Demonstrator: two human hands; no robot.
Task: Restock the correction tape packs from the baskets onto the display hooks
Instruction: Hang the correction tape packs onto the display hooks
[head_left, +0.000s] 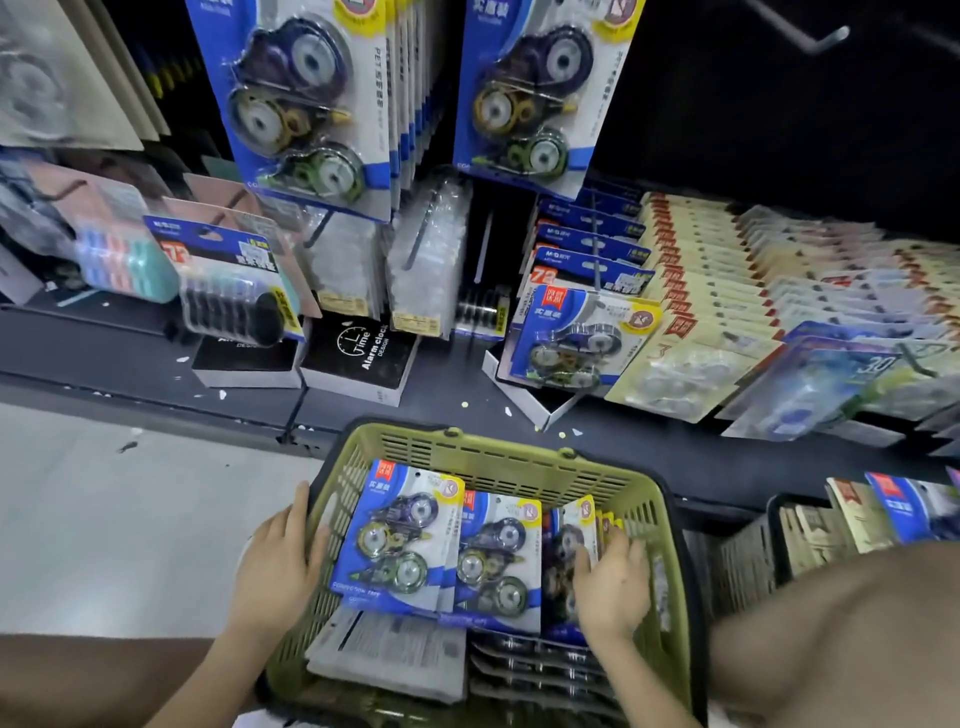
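As we looked down, the display rack (779, 130) filled the upper half of the frame, with hung packs (311, 104) in two rows at top centre and a bare hook (826, 34) at upper right. Pale floor (130, 519) took up the left middle. At lower centre was the green basket (498, 457). Inside it lay the packs (400, 540): two flat and face up near its middle, more standing on edge at its right side. Our left hand (278, 566) gripped the basket's left rim, fingers pressed together and curled over it, just beside the nearest flat pack. Our right hand (613, 582) pinched the standing packs, thumb on the near face, fingers slightly spread behind.
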